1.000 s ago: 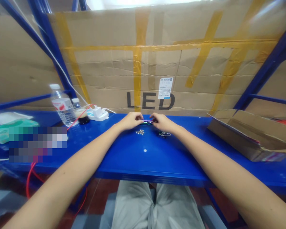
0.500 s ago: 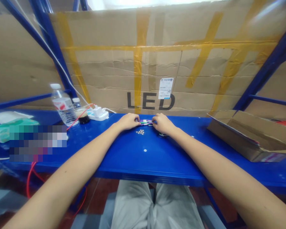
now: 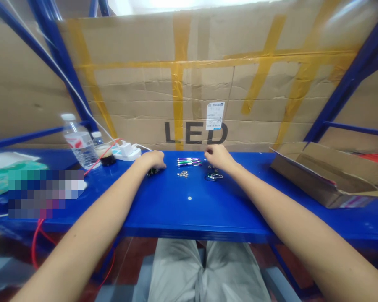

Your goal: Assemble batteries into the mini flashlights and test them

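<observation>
A bundle of shiny purple, green and silver thin tubes (image 3: 189,162) lies on the blue table between my hands. Just in front of it is a small cluster of silver round pieces (image 3: 182,174). My left hand (image 3: 154,160) is left of the tubes, fingers curled down over small dark pieces (image 3: 153,171) that it partly hides. To the right of the tubes, my right hand (image 3: 219,156) has its fingers bent and pinched together; whatever they hold is hidden. Below that hand rest a few carabiners (image 3: 213,177), with small bits beside them.
An open cardboard box (image 3: 318,180) stands on the right. At the left are a water bottle (image 3: 78,142), a smaller bottle of dark liquid (image 3: 103,153), a white power strip (image 3: 127,152) and a green tissue pack (image 3: 0,182). A large cardboard sheet (image 3: 138,92) closes off the back.
Both hands have left the tubes, which now lie uncovered. My left hand has shifted left to the dark pieces; my right hand has moved slightly right and up, exposing the carabiners.
</observation>
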The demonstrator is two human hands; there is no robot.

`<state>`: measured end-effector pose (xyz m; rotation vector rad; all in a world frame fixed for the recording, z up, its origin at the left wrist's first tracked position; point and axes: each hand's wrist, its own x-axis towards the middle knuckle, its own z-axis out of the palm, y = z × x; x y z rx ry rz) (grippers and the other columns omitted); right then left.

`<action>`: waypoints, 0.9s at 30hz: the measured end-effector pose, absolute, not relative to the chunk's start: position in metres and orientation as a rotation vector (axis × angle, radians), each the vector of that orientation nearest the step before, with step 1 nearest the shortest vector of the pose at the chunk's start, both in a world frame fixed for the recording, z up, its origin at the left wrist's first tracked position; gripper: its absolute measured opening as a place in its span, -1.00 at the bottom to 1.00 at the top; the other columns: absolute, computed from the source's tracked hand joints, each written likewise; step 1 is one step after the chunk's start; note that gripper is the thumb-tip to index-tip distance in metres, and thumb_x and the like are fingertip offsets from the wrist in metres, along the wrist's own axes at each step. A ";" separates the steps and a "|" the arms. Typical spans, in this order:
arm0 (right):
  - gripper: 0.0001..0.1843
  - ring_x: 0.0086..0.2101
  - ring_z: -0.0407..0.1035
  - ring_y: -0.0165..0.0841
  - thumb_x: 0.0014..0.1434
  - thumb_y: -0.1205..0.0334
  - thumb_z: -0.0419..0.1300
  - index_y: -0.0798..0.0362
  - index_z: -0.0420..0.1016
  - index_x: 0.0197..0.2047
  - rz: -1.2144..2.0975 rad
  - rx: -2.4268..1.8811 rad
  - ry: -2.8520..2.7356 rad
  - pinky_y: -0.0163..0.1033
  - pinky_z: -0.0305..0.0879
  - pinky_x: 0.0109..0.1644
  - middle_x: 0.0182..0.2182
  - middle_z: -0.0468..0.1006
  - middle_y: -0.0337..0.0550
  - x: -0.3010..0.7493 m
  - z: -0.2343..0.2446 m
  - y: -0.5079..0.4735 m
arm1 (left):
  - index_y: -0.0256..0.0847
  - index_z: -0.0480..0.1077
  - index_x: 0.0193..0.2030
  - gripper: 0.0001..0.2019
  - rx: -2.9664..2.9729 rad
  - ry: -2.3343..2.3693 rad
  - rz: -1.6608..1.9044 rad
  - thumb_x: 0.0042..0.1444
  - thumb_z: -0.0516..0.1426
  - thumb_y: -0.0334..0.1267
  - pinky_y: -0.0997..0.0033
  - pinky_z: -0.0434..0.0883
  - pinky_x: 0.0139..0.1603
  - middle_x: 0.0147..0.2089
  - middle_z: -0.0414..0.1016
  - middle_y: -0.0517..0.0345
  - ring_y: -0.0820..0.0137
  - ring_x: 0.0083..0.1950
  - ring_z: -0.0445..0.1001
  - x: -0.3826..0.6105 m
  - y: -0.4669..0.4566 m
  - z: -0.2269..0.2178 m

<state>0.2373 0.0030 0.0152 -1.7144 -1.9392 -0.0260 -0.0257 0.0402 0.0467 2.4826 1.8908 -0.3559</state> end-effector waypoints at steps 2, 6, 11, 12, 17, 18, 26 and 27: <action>-0.78 -0.31 0.46 -0.23 0.20 0.37 0.09 0.09 0.58 -0.33 -0.012 -1.701 -1.940 -0.25 0.17 -0.28 -0.32 0.64 0.04 0.236 0.016 0.002 | -0.31 0.56 -0.06 -0.66 2.489 1.858 -0.329 0.04 0.22 -0.22 0.30 0.46 -0.19 0.00 0.62 -0.29 0.08 -0.12 0.61 -0.022 0.041 0.041; -0.80 -0.35 0.43 -0.25 0.19 0.36 0.11 0.11 0.57 -0.36 0.029 -1.676 -1.937 -0.24 0.17 -0.28 -0.36 0.62 0.03 0.235 0.017 0.000 | -0.25 0.56 -0.22 -0.82 2.528 1.734 -0.113 0.01 0.21 -0.32 0.35 0.40 -0.25 -0.19 0.64 -0.14 0.20 -0.25 0.58 -0.015 0.044 0.031; -0.83 -0.33 0.41 -0.30 0.21 0.23 0.20 0.11 0.56 -0.35 0.253 -1.445 -1.981 -0.25 0.22 -0.24 -0.37 0.61 -0.07 0.227 0.019 -0.004 | -0.21 0.49 -0.26 -0.88 2.531 1.338 0.720 0.11 0.19 -0.23 0.40 0.36 -0.24 -0.26 0.60 0.06 0.33 -0.24 0.51 0.002 0.039 0.025; -0.83 -0.33 0.41 -0.32 0.19 0.19 0.23 0.11 0.57 -0.31 0.344 -1.376 -1.992 -0.26 0.23 -0.23 -0.36 0.61 -0.09 0.224 0.018 -0.005 | -0.22 0.47 -0.27 -0.86 2.477 1.266 0.855 0.11 0.22 -0.19 0.41 0.36 -0.26 -0.29 0.58 0.08 0.35 -0.26 0.50 0.007 0.036 0.025; -0.79 -0.40 0.30 -0.38 0.16 0.14 0.25 0.12 0.51 -0.37 0.472 -1.257 -2.023 -0.27 0.14 -0.30 -0.46 0.51 -0.22 0.205 0.016 -0.010 | -0.24 0.43 -0.28 -0.76 2.258 1.004 1.081 0.05 0.29 -0.12 0.43 0.36 -0.30 -0.36 0.53 0.14 0.40 -0.32 0.47 0.024 0.025 0.027; -0.78 -0.42 0.26 -0.39 0.17 0.15 0.23 0.11 0.47 -0.42 0.434 -1.259 -2.035 -0.26 0.10 -0.32 -0.50 0.47 -0.25 0.204 0.016 -0.010 | -0.24 0.43 -0.27 -0.77 2.245 0.995 1.077 0.07 0.27 -0.11 0.43 0.36 -0.31 -0.36 0.54 0.14 0.40 -0.33 0.48 0.024 0.025 0.027; -0.88 -0.45 0.29 -0.39 0.12 0.28 0.25 0.10 0.46 -0.44 0.379 -1.453 -2.005 -0.26 0.11 -0.34 -0.50 0.49 -0.22 0.219 0.015 -0.002 | -0.23 0.49 -0.33 -0.93 2.269 1.253 0.122 0.05 0.18 -0.31 0.42 0.37 -0.36 -0.42 0.54 0.15 0.40 -0.43 0.48 -0.005 0.037 0.035; -0.92 -0.44 0.31 -0.38 0.11 0.30 0.25 0.11 0.49 -0.40 0.423 -1.456 -2.007 -0.26 0.13 -0.34 -0.48 0.52 -0.20 0.220 0.015 -0.002 | -0.22 0.51 -0.29 -0.89 2.229 1.218 0.015 0.01 0.22 -0.30 0.43 0.38 -0.36 -0.42 0.54 0.16 0.39 -0.42 0.49 -0.007 0.036 0.036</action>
